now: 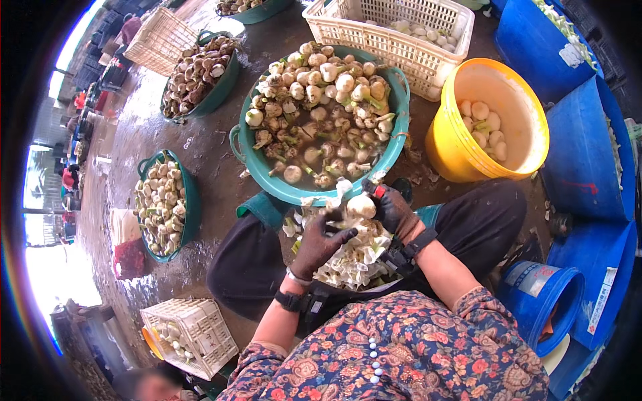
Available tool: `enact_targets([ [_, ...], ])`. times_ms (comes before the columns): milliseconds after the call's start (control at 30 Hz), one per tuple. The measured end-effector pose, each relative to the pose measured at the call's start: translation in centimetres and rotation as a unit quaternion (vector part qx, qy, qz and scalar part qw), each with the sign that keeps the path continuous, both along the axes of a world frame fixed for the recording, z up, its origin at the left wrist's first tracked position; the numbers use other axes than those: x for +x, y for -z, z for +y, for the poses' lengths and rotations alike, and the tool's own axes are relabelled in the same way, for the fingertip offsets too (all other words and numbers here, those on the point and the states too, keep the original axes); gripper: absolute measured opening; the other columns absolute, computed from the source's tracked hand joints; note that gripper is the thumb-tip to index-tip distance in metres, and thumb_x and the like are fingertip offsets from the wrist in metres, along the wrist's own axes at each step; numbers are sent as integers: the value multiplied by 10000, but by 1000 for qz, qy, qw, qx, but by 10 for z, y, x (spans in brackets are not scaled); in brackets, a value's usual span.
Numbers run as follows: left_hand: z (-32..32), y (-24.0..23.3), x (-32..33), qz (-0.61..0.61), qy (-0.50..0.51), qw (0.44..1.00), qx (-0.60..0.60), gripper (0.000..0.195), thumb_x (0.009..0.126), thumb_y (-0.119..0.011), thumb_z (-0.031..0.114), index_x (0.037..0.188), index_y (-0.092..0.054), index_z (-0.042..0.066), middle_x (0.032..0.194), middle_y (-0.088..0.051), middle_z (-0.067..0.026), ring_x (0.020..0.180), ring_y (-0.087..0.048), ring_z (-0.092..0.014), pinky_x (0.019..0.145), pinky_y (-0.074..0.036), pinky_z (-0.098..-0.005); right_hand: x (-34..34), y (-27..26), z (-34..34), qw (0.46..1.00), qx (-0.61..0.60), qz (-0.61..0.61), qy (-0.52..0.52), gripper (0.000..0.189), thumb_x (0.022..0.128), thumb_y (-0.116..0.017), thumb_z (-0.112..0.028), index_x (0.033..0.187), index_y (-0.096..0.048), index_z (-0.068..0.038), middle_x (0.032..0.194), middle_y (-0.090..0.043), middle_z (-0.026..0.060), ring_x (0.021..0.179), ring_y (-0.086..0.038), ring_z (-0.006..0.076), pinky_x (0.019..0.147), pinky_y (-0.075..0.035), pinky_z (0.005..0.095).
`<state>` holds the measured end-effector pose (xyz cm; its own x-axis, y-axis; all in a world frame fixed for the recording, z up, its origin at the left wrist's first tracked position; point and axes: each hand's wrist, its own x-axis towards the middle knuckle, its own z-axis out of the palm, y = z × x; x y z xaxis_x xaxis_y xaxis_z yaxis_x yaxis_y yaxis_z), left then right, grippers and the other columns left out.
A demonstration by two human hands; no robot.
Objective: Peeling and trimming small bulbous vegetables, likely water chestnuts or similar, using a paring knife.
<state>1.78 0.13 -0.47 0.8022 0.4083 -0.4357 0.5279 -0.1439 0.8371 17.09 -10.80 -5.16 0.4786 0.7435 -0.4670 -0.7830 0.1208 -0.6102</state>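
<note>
A peeled white garlic bulb [361, 206] sits between my hands, close to the fingers of my right hand; what supports it is unclear. My left hand [321, 243], in a dark glove, is just below and left of it, thumb and fingers apart. My right hand [396, 210], also gloved, is closed around a small tool with a red part [379, 191]; its blade is not plain to see. White garlic peelings [351, 263] are heaped in my lap beneath both hands. Before me, a teal tub [401, 135] holds unpeeled garlic bulbs [321, 70] in brown water.
A yellow bucket [446, 155] with white bulbs stands right of the tub, a white plastic crate [371, 47] behind it. Blue barrels [582, 150] line the right. Green tubs of bulbs [163, 205] stand left. Another crate [210, 331] and a person [155, 386] are at lower left.
</note>
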Motion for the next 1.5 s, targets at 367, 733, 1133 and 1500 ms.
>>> enact_targets([
  [367, -10, 16, 22, -164, 71, 959, 221, 623, 840, -611, 213, 1319, -305, -43, 1224, -457, -248, 1128, -468, -339, 945, -370, -393, -10, -14, -4, 852, -226, -459, -107, 388, 821, -608, -361, 703, -611, 9, 538, -514, 124, 501, -475, 173, 503, -386, 360],
  [733, 11, 25, 10, -135, -71, 820, -552, 423, 883, -489, 272, 1242, -447, 53, 960, -602, -78, 720, -584, -145, 546, -455, -234, -11, 8, -6, 783, -143, -596, -106, 220, 889, -527, -212, 921, -608, -10, 765, -599, 48, 728, -551, 134, 629, -448, 304],
  [1133, -9, 15, 19, -196, -95, 944, -247, 300, 841, -574, 134, 1089, -540, -30, 997, -582, -60, 904, -573, -167, 702, -498, -291, -10, -17, -3, 973, 15, -219, -66, 217, 864, -538, -38, 1067, -597, 10, 969, -625, 35, 895, -556, 109, 836, -439, 247],
  [1500, -8, 0, -10, -147, 119, 978, 88, 169, 711, -716, 111, 774, -602, 5, 797, -576, -128, 750, -574, -287, 653, -451, -354, -3, -3, -1, 981, -104, -144, 76, 129, 819, -641, -98, 889, -651, 10, 766, -607, -12, 647, -506, 52, 562, -413, 202],
])
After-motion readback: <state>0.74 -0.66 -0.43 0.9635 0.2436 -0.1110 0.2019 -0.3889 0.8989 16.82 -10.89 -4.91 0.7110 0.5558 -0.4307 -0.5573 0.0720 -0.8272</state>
